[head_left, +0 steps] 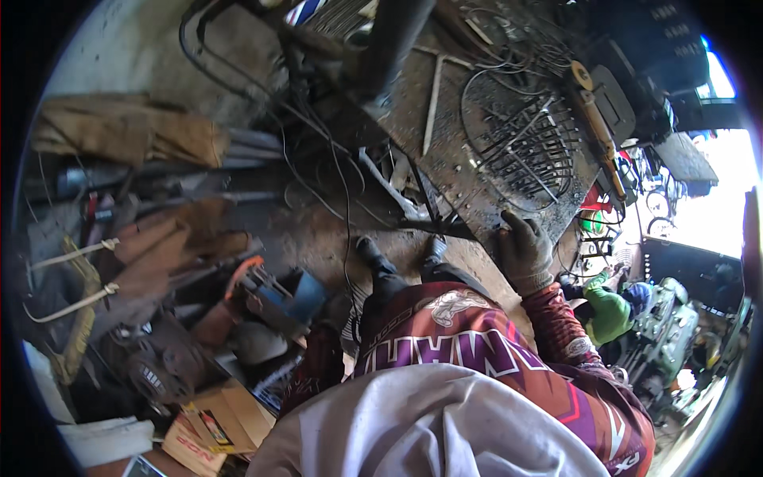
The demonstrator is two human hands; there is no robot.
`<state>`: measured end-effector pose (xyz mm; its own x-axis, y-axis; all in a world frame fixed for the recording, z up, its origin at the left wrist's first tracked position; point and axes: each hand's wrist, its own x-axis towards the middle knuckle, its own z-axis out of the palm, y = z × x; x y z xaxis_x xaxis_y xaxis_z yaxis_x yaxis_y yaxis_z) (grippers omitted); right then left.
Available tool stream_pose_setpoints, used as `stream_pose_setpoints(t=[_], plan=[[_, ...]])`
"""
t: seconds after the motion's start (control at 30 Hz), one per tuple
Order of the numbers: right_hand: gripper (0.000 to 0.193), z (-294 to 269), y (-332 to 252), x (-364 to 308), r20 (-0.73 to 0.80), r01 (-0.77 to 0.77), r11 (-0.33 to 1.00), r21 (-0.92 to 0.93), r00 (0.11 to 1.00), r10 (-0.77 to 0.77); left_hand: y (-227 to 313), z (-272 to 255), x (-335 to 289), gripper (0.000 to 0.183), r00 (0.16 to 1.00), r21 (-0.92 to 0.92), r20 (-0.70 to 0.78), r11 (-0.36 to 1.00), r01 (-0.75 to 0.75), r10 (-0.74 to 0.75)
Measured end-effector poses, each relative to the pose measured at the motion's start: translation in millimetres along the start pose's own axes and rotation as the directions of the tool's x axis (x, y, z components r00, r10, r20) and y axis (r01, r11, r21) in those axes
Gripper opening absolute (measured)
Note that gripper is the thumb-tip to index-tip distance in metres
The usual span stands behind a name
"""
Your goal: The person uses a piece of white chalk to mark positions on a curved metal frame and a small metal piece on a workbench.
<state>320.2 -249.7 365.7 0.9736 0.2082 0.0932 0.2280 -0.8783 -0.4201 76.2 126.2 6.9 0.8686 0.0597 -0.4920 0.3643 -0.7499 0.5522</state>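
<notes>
My right hand (pixel 526 254), in a grey-brown work glove, is at the near corner of a dark, grimy worktable (pixel 453 171). Its fingers look bent together, and I cannot make out what they hold, if anything. Just beyond it on the tabletop lies a curved grid of dark metal bars (pixel 536 155). A T-shaped metal rod (pixel 433 103) rests farther left on the same surface. On my left side only a dark maroon sleeve (pixel 318 362) shows; the hand itself is hidden in shadow beside my body.
Cables (pixel 346 191) hang from the table to the floor by my feet. A long wooden piece (pixel 596 127) lies along the table's right edge. At left are brown cloths (pixel 127 131), metal scrap and a cardboard box (pixel 226 417). A person in green (pixel 608 306) is low at right near machinery.
</notes>
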Motion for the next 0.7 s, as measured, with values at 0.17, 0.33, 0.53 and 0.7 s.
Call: stream_pose_setpoints(t=[0.17,0.33,0.53,0.7], plan=[[0.04,-4.9,5.2,-0.9,-0.144,0.165,0.982,-0.091,0.974,-0.177,-9.1,-48.5,19.1,0.041,0.916,-0.181,0.295,0.926,0.333,-0.272],[0.038,-7.4,4.6,0.3,-0.218,0.145,0.987,-0.066,0.963,-0.157,-80.8,-42.8,56.6,0.036,0.965,0.039,0.23,0.989,-0.142,0.129],[0.035,-1.9,14.7,-7.2,-0.216,0.098,0.995,0.009,0.972,-0.094,-38.4,-64.2,78.5,0.039,0.969,0.033,0.202,0.988,-0.15,0.141],[0.034,-3.4,9.1,-0.9,-0.225,0.12,0.992,0.031,0.968,-0.11,-26.2,-84.0,83.7,0.039,0.962,0.089,0.254,0.988,-0.126,0.1]])
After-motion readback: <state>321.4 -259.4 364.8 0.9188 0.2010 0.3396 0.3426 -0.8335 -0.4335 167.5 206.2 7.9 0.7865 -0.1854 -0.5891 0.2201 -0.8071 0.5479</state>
